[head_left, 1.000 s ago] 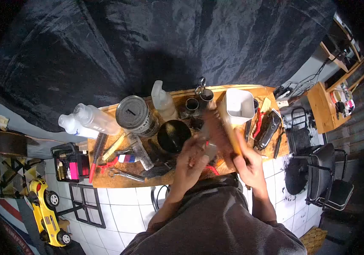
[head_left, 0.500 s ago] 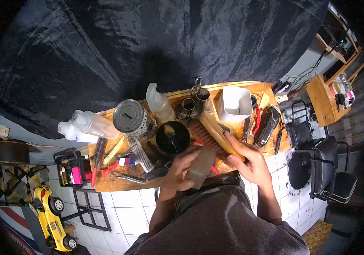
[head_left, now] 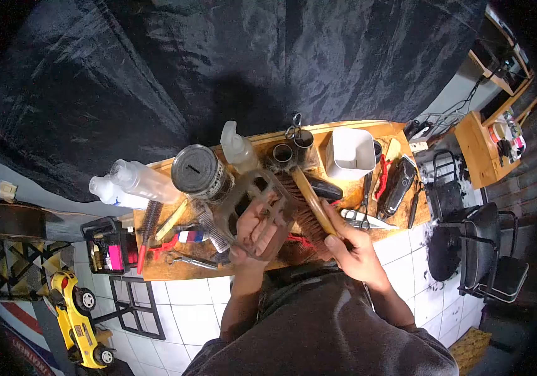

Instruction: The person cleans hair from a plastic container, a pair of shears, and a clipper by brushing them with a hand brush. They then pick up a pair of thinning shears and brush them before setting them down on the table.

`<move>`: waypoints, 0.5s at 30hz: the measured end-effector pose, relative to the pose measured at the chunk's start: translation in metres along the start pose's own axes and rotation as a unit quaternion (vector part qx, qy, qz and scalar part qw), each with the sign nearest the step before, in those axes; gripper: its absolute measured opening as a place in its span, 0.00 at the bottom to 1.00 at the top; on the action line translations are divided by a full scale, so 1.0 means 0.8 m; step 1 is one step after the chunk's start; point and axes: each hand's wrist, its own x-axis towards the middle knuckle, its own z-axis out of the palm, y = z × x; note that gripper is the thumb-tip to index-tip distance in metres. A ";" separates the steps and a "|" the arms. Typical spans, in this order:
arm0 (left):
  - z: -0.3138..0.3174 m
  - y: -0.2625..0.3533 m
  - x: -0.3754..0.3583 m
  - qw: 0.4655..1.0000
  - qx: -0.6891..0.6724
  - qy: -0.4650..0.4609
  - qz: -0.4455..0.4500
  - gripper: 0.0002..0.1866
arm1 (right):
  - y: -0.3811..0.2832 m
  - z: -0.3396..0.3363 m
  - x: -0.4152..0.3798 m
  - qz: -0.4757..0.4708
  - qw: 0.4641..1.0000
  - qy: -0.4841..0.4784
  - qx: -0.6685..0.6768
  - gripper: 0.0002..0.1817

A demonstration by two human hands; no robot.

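Note:
My left hand holds up a translucent, smudged plastic holder with several cut-out openings; the fingers show through it. In my right hand is the wooden handle of a long brush with brown bristles. The bristles face left, close beside the holder's right side. Part of the wooden table lies beneath both hands. The holder covers the spot where a black bowl stood.
Along the table's back stand a tin can, a spray bottle, metal cups and a white container. Hair clippers and scissors lie at right, combs at left. A black chair stands on the right.
My left hand has turned and raised the plastic holder, so its broad face with the openings shows. The brush in my right hand has shifted slightly left and down, uncovering things behind it.

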 end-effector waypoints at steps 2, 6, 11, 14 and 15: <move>0.004 -0.008 0.003 0.999 -0.029 0.026 0.010 0.54 | 0.009 -0.006 -0.005 0.021 1.000 -0.001 0.023 0.26; -0.017 -0.020 0.000 0.993 -0.076 -0.016 -0.089 0.56 | 0.016 -0.019 -0.010 0.075 0.994 0.030 0.079 0.26; 0.017 -0.034 0.001 0.981 -0.069 -0.117 -0.137 0.59 | 0.013 -0.024 0.000 0.097 0.977 0.045 0.184 0.27; 0.020 -0.035 0.012 0.993 -0.059 -0.030 -0.095 0.59 | 0.018 -0.016 -0.002 0.102 0.980 0.033 0.166 0.27; 0.023 -0.035 0.017 0.993 -0.059 -0.031 -0.094 0.59 | 0.018 -0.014 -0.005 0.116 0.981 0.018 0.155 0.27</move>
